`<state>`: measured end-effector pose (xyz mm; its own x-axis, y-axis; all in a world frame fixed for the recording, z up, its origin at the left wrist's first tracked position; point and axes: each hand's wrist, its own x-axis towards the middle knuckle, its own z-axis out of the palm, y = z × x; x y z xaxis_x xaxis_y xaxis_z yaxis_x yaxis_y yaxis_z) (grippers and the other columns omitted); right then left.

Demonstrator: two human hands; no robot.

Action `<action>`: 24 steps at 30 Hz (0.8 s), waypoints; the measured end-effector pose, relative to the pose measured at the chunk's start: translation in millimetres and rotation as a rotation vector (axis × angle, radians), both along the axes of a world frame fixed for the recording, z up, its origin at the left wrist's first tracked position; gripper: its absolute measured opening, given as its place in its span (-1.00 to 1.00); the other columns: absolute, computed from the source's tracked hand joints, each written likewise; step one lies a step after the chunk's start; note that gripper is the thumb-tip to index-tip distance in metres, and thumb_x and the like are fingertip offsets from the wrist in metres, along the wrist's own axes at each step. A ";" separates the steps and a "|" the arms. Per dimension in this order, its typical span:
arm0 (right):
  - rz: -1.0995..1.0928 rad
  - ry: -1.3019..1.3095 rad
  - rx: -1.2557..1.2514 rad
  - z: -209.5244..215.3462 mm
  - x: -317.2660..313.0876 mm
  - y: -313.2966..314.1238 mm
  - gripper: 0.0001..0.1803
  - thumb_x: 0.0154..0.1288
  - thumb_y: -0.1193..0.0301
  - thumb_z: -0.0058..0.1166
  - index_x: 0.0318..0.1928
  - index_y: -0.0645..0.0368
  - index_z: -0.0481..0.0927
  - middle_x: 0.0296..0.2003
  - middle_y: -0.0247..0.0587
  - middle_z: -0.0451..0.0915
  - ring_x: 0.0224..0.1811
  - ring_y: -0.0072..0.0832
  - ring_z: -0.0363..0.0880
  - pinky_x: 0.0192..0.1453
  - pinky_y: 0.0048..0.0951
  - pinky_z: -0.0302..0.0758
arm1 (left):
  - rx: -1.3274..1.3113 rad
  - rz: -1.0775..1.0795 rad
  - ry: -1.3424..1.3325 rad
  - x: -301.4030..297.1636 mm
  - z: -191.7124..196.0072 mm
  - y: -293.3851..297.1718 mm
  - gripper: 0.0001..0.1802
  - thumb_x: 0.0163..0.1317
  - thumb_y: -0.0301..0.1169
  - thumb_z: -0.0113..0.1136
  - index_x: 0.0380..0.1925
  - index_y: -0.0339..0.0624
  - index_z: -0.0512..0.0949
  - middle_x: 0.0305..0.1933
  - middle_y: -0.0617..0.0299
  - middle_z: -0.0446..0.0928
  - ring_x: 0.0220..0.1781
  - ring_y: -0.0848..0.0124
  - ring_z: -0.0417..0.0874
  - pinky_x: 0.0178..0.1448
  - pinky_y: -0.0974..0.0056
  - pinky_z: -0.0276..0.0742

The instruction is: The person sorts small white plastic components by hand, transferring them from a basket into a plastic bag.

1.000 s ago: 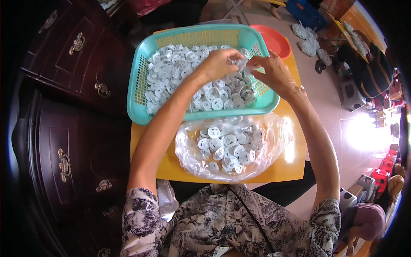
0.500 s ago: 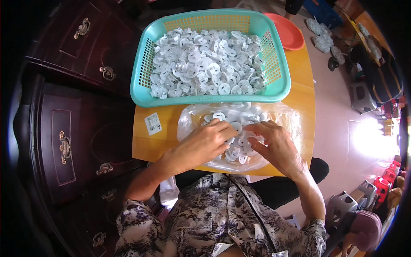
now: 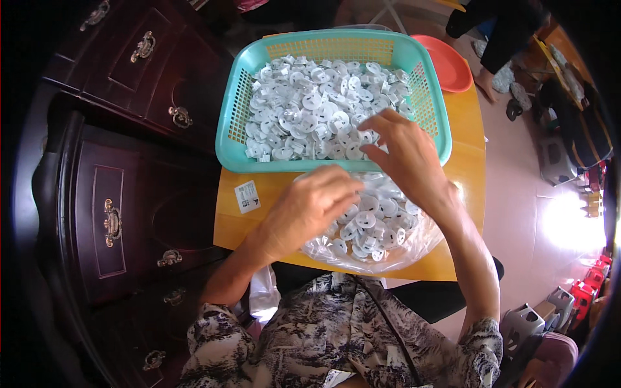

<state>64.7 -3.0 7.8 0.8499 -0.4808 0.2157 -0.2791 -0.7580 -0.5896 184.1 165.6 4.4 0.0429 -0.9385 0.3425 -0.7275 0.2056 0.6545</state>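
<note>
A teal plastic basket (image 3: 226,145) holds a heap of small white round plastic pieces (image 3: 304,107) with slots in them. My right hand (image 3: 404,152) hovers at the basket's near right rim, thumb and fingers apart, with nothing visible in it. Between the basket and my body lies a clear plastic bag (image 3: 420,242), and more of the white pieces (image 3: 369,226) are piled in it. At the bag's left side my left hand (image 3: 314,200) is raised, fingers bent toward the right. Motion blurs those fingertips, so whether they hold a piece cannot be seen.
A wooden table (image 3: 469,155) carries the basket and bag. A white printed label (image 3: 247,196) lies left of the bag. Behind the basket's right corner sits a red plastic basin (image 3: 446,64). Dark wooden drawers (image 3: 107,213) line the left. Another person's leg (image 3: 495,39) is at the upper right.
My right hand has moved from the bag up to the basket's near rim. The left hand has lifted off the pieces, uncovering more of them. The whole view has shifted slightly.
</note>
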 end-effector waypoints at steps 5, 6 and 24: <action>0.048 0.034 -0.101 -38.7 48.6 -27.7 -0.73 0.18 0.45 0.20 -0.07 0.11 0.66 -0.17 -0.09 0.65 -0.19 -0.12 0.68 -0.03 -0.14 0.57 | 0.064 0.262 -0.167 53.0 -1.0 -17.9 -0.78 0.19 -0.56 0.31 -0.14 -0.27 0.63 -0.20 0.11 0.57 -0.12 0.14 0.65 -0.07 0.15 0.59; 0.051 0.030 -0.100 -39.7 55.1 -29.4 -0.73 0.18 0.45 0.20 -0.07 0.11 0.66 -0.17 -0.09 0.65 -0.19 -0.12 0.68 -0.03 -0.14 0.57 | 0.003 0.297 -0.234 59.4 -2.3 -20.2 -0.77 0.18 -0.56 0.31 -0.14 -0.26 0.63 -0.18 0.13 0.56 -0.08 0.14 0.64 -0.04 0.13 0.60; 0.057 0.157 -0.126 -42.9 50.9 -31.1 -0.81 0.10 0.49 0.27 -0.23 0.17 0.64 -0.27 -0.06 0.64 -0.14 -0.04 0.64 -0.05 -0.12 0.57 | 0.155 0.171 -0.331 67.4 -13.7 -53.7 -0.67 0.13 -0.56 0.31 -0.06 -0.29 0.62 -0.11 0.09 0.53 0.05 0.08 0.57 0.09 0.08 0.54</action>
